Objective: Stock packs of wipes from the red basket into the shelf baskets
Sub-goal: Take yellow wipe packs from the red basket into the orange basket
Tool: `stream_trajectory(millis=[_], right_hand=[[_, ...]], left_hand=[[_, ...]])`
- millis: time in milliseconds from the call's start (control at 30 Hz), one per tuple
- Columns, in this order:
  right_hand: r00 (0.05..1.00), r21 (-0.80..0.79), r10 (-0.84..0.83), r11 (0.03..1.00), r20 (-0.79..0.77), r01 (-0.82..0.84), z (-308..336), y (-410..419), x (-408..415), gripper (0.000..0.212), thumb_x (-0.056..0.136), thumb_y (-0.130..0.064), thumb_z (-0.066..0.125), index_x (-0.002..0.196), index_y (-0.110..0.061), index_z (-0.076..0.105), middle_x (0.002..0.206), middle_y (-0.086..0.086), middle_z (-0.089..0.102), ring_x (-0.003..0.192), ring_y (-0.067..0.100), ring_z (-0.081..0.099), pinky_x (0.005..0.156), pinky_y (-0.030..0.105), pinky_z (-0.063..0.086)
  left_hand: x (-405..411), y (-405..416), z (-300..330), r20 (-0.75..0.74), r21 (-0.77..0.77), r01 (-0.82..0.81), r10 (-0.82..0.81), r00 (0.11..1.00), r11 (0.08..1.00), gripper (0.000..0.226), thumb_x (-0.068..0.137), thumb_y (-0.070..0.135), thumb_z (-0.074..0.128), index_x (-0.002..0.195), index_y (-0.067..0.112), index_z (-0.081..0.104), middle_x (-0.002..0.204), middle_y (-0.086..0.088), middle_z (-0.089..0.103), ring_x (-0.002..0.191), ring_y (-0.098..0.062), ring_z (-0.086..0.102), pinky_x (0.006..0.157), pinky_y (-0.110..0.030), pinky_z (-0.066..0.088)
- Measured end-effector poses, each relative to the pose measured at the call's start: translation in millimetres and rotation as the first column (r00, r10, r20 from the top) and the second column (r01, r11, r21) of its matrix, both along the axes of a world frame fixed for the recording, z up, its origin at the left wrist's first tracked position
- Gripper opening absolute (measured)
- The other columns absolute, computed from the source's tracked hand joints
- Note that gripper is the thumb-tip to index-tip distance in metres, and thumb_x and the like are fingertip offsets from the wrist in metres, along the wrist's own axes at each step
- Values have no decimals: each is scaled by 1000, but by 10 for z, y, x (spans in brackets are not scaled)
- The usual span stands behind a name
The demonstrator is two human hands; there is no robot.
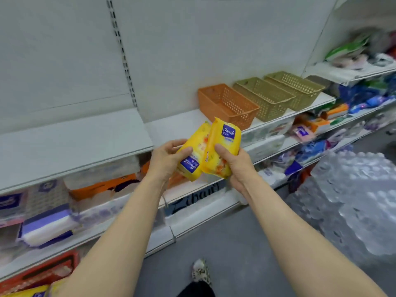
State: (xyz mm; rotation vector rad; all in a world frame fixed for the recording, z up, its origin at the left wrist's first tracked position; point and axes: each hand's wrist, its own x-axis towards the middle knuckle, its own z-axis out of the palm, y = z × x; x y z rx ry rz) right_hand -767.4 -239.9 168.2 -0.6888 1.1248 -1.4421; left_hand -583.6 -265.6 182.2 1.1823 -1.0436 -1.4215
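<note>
Each hand grips one yellow pack: left hand (166,160) holds the left pack (191,155), right hand (234,162) the right pack (222,146). Orange basket (227,105) and two olive baskets (265,97) (296,88) sit along the shelf (182,123) front edge, nothing visible inside.

Left hand (165,161) and right hand (235,166) raised together, fingers curled.

Probably a shop: stocked shelves (267,144), bottled-water packs (353,200).

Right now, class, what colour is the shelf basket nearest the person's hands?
Orange; the orange basket shows best in the head view, the only view.
</note>
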Motion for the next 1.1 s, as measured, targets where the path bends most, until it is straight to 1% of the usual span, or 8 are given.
stream_trajectory(millis=[100, 267, 433, 567, 733, 900, 1000, 1100], right_hand=[[994, -31, -110, 993, -22, 110, 65, -546, -307, 70, 58, -31, 86, 121, -10, 63, 107, 11, 75, 100, 32, 72, 85, 54, 58], [984, -65, -179, 982, -7, 178, 277, -1503, -938, 48, 74, -23, 82, 116, -13, 63, 108, 12, 74, 99, 31, 72, 87, 54, 57], [994, -117, -103, 988, -21, 100, 361, -2349, -1493, 51, 82, -23, 75, 128, -7, 59, 118, 16, 70, 108, 33, 69, 90, 51, 56], [998, -57, 27, 998, -60, -30, 246, -2920, -1840, 43, 91, -19, 70, 130, -11, 55, 118, 14, 70, 102, 31, 71, 81, 48, 59], [945, -48, 192, 976, -266, -212, 213, -3780, -2119, 38, 90, -25, 72, 125, -14, 60, 112, 8, 73, 92, 22, 73, 74, 40, 59], [654, 155, 478, 859, -586, -488, 198, -4531, -2160, 18, 93, -22, 69, 108, -13, 68, 83, -2, 72, 62, 6, 68, 64, 30, 57], [333, 361, 635, 713, -697, -601, 176, -4872, -2084, 18, 93, -24, 68, 105, -11, 67, 85, 3, 71, 65, 13, 66, 67, 32, 55], [145, 483, 685, 633, -714, -605, 166, -5145, -1949, 26, 89, -30, 73, 102, -9, 66, 95, 8, 71, 74, 18, 66, 67, 31, 54]], left_hand=[[-484, -521, -103, -187, 172, -62, 94, 978, 983, 41, 85, 13, 75, 121, 2, 60, 95, -16, 71, 63, -21, 66, 43, -23, 49], [-1226, -1431, -9, -550, 265, 54, 105, 828, 963, 11, 91, 4, 64, 101, 2, 65, 93, -13, 73, 77, -20, 71, 73, -36, 61], [-1732, -2175, 215, -463, 187, 121, -21, 886, 975, 33, 86, 7, 71, 113, 19, 58, 104, -12, 69, 86, -27, 66, 90, -57, 51], [-1852, -2688, 278, -312, 178, -70, 124, 942, 981, 36, 86, 8, 73, 118, 15, 60, 101, -8, 71, 74, -18, 71, 67, -39, 60], [-1757, -3213, 171, -152, 104, -378, 390, 908, 920, 21, 84, 17, 77, 102, 12, 68, 103, -9, 74, 81, -17, 71, 85, -39, 59], [-1669, -3516, 122, -125, 80, -654, 659, 742, 752, 16, 82, 27, 80, 86, 15, 71, 82, -2, 73, 75, -16, 66, 89, -38, 56], [-1643, -3627, 55, -129, 101, -757, 763, 633, 645, 16, 82, 28, 80, 78, 17, 69, 78, -1, 71, 77, -18, 64, 94, -43, 54], [-1591, -3646, -44, -125, 124, -820, 828, 546, 559, 16, 83, 29, 79, 76, 19, 69, 79, -2, 71, 77, -19, 63, 94, -44, 54]])
